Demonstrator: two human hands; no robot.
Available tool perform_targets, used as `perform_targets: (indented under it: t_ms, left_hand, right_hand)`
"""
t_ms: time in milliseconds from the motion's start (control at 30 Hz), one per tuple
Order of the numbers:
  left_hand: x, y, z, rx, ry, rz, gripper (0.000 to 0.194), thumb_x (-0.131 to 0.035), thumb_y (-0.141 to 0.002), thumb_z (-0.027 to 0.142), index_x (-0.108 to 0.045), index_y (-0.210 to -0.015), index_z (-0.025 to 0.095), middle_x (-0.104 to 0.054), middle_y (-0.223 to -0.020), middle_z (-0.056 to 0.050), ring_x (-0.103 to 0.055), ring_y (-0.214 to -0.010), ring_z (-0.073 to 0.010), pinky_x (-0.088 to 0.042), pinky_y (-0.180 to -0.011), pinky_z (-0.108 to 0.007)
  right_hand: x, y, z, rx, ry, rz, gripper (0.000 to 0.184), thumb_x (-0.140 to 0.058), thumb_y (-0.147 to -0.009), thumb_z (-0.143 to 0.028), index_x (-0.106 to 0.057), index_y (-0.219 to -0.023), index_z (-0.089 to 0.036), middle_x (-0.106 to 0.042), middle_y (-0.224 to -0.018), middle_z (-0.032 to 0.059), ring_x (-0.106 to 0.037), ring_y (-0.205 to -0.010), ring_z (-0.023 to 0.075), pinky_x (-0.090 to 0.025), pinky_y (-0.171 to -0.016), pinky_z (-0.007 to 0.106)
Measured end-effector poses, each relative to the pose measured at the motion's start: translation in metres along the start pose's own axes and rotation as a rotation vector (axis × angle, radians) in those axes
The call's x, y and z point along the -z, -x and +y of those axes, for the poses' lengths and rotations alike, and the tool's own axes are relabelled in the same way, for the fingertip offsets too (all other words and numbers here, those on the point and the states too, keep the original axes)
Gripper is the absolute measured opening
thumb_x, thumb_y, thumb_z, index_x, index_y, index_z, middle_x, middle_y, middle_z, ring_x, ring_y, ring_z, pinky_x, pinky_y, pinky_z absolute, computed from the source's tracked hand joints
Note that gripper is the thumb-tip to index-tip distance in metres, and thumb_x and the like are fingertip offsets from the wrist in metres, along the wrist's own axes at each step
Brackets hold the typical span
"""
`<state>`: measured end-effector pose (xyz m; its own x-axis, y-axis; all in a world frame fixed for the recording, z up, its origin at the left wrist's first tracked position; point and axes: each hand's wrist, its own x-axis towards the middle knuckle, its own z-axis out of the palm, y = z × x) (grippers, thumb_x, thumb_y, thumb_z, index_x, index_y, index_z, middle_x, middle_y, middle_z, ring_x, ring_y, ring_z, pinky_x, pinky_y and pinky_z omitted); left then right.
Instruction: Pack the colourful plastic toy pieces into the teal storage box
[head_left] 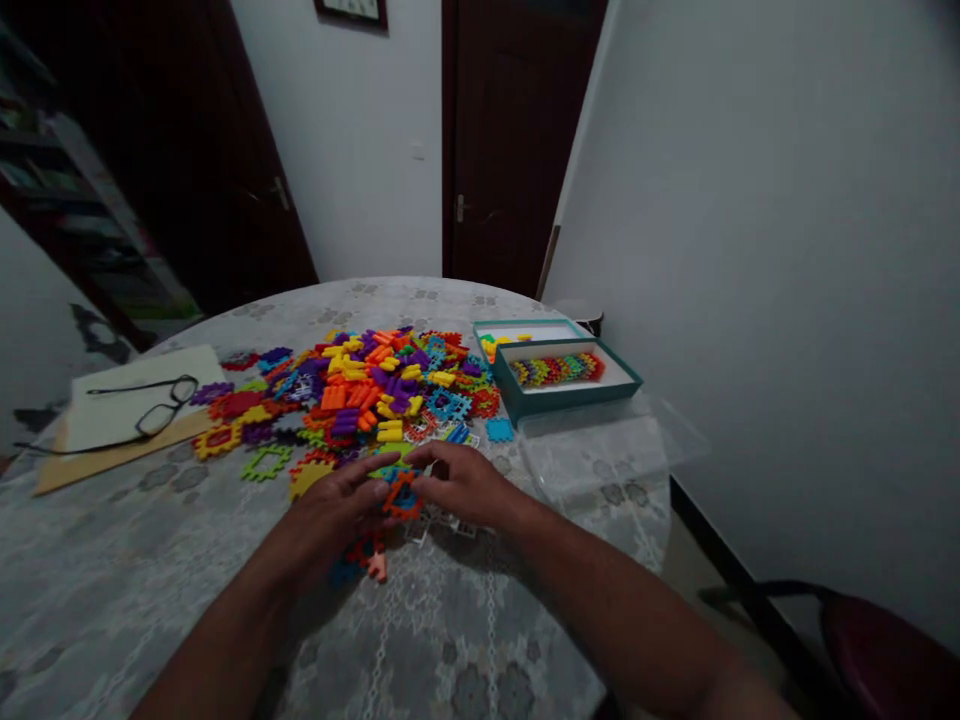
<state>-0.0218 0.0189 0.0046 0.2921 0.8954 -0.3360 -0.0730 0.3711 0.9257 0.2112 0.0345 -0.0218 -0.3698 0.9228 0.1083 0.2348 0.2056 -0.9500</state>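
Observation:
An orange toothed plastic building piece, with blue showing behind and through it, sits between my two hands at the near edge of a pile. My left hand closes on its left side, thumb and fingers against it. From the right, my right hand pinches the same piece, its index finger bent over the top. Below my left hand lie more toothed pieces in red and blue, partly covered. Just beyond the hands rises a heap of coloured building pieces, some toothed and flat, others thick and ribbed.
Right of the heap is a green-rimmed box holding a row of stacked toothed pieces. Its lid-like tray stands behind. A clear plastic cover lies in front. Glasses rest on papers at left.

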Motion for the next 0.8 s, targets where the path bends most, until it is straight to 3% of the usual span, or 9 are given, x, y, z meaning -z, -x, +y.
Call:
perform_targets:
  t_ms: [133, 267, 367, 467, 533, 600, 700, 800]
  left_hand:
    - [0.001, 0.000, 0.001, 0.062, -0.053, -0.073, 0.077, -0.101, -0.072, 0.053, -0.075, -0.139, 0.025, -0.080, -0.132, -0.015, -0.082, -0.109, -0.0352, -0.068, -0.090, -0.043]
    - [0.001, 0.001, 0.000, 0.072, -0.111, -0.108, 0.075, -0.102, -0.071, 0.050, -0.075, -0.136, 0.024, -0.082, -0.127, -0.016, -0.081, -0.110, -0.0370, -0.067, -0.095, -0.047]
    - [0.001, 0.002, 0.004, 0.060, -0.132, -0.028, 0.072, -0.103, -0.068, 0.049, -0.077, -0.130, 0.024, -0.082, -0.123, -0.018, -0.081, -0.110, -0.0375, -0.068, -0.091, -0.046]
    - [0.001, 0.002, 0.008, 0.006, -0.097, 0.076, 0.071, -0.107, -0.060, 0.049, -0.080, -0.121, 0.023, -0.082, -0.125, -0.018, -0.081, -0.107, -0.0367, -0.069, -0.085, -0.044]
    - [0.001, 0.002, 0.008, -0.027, -0.068, 0.099, 0.072, -0.108, -0.057, 0.049, -0.081, -0.118, 0.022, -0.082, -0.122, -0.018, -0.082, -0.103, -0.0357, -0.069, -0.080, -0.043]
    - [0.001, 0.002, 0.006, -0.043, -0.060, 0.093, 0.070, -0.107, -0.059, 0.049, -0.081, -0.118, 0.021, -0.082, -0.119, -0.018, -0.082, -0.101, -0.0349, -0.069, -0.079, -0.042]
    - [0.002, 0.002, 0.002, -0.045, -0.079, 0.050, 0.066, -0.104, -0.066, 0.051, -0.080, -0.120, 0.021, -0.081, -0.124, -0.019, -0.082, -0.102, -0.0342, -0.069, -0.081, -0.043]
    - [0.003, 0.002, -0.003, -0.041, -0.106, 0.014, 0.064, -0.100, -0.073, 0.054, -0.079, -0.123, 0.021, -0.079, -0.131, -0.020, -0.081, -0.103, -0.0328, -0.068, -0.083, -0.041]
  right_hand:
    - [0.008, -0.004, -0.006, -0.259, -0.277, -0.219, 0.034, -0.082, -0.091, -0.019, -0.072, -0.123, -0.023, -0.068, -0.091, -0.0031, -0.064, -0.069, 0.0112, -0.053, -0.065, 0.023]
    - [0.022, 0.001, -0.024, -0.249, -0.208, -0.350, 0.020, -0.082, -0.090, -0.019, -0.072, -0.107, -0.022, -0.068, -0.086, -0.0043, -0.061, -0.068, 0.0108, -0.050, -0.064, 0.022]
    - [0.050, 0.006, -0.044, -0.105, -0.067, -0.180, 0.020, -0.082, -0.089, -0.021, -0.073, -0.107, -0.022, -0.068, -0.087, -0.0038, -0.059, -0.075, 0.0119, -0.047, -0.068, 0.023]
    - [0.102, 0.001, -0.059, -0.004, 0.103, 0.153, 0.023, -0.078, -0.091, -0.024, -0.073, -0.113, -0.021, -0.069, -0.091, -0.0016, -0.061, -0.081, 0.0136, -0.048, -0.075, 0.025]
    - [0.142, -0.012, -0.061, -0.024, 0.254, 0.410, 0.026, -0.073, -0.095, -0.028, -0.072, -0.120, -0.021, -0.071, -0.096, 0.0004, -0.064, -0.084, 0.0156, -0.050, -0.077, 0.026]
    - [0.178, -0.031, -0.055, -0.141, 0.439, 0.589, 0.033, -0.070, -0.097, -0.030, -0.070, -0.129, -0.020, -0.076, -0.107, 0.0041, -0.069, -0.092, 0.0187, -0.053, -0.081, 0.028]
    - [0.209, -0.062, -0.035, -0.367, 0.665, 0.646, 0.039, -0.070, -0.096, -0.027, -0.071, -0.134, -0.017, -0.078, -0.127, 0.0112, -0.073, -0.109, 0.0240, -0.055, -0.090, 0.030]
    - [0.215, -0.088, -0.014, -0.452, 0.738, 0.586, 0.037, -0.077, -0.090, -0.022, -0.077, -0.126, -0.013, -0.079, -0.129, 0.0166, -0.075, -0.115, 0.0285, -0.055, -0.093, 0.029]
